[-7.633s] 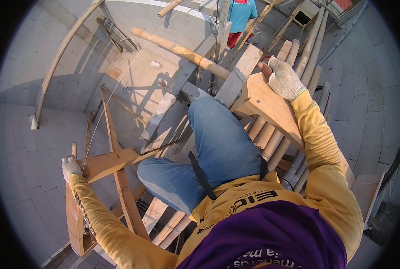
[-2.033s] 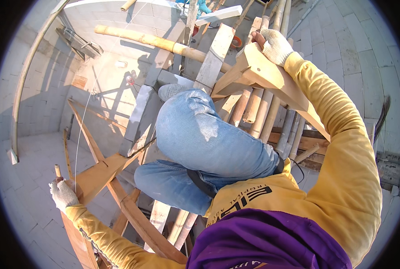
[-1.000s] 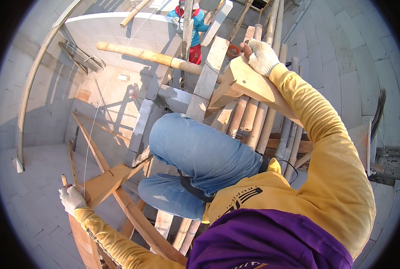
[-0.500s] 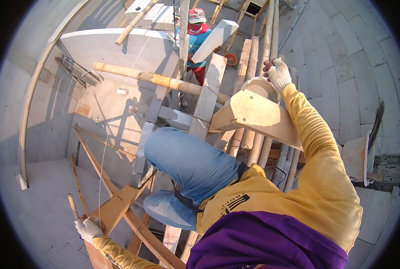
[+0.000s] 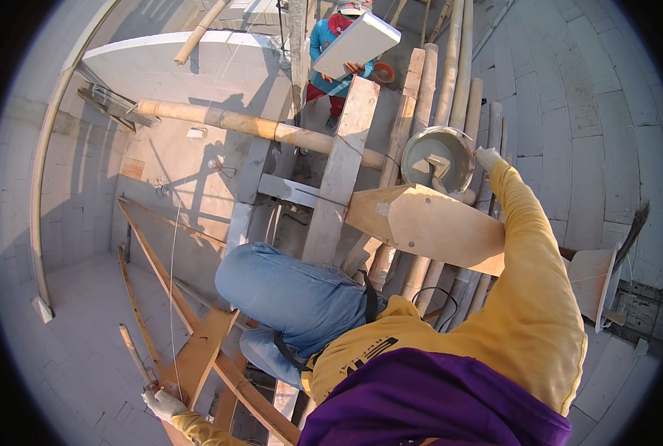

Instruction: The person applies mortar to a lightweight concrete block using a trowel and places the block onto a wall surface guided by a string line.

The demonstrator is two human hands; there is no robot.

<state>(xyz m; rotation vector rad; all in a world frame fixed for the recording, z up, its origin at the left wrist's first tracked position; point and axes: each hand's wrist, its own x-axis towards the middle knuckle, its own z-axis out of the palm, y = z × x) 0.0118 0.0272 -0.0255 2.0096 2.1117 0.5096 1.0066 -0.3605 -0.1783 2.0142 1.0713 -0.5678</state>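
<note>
Overhead, mortar pan beside right hand.

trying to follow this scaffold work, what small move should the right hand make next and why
Probably reach down into the pan. The right hand is gloved and already at the pan's rim, and a trowel-like tool stands in the grey mix. The left hand grips a wooden brace low down, steadying the body, so only the right looks free to work.

co-worker in blue | grey block | bamboo pole | broom
</note>
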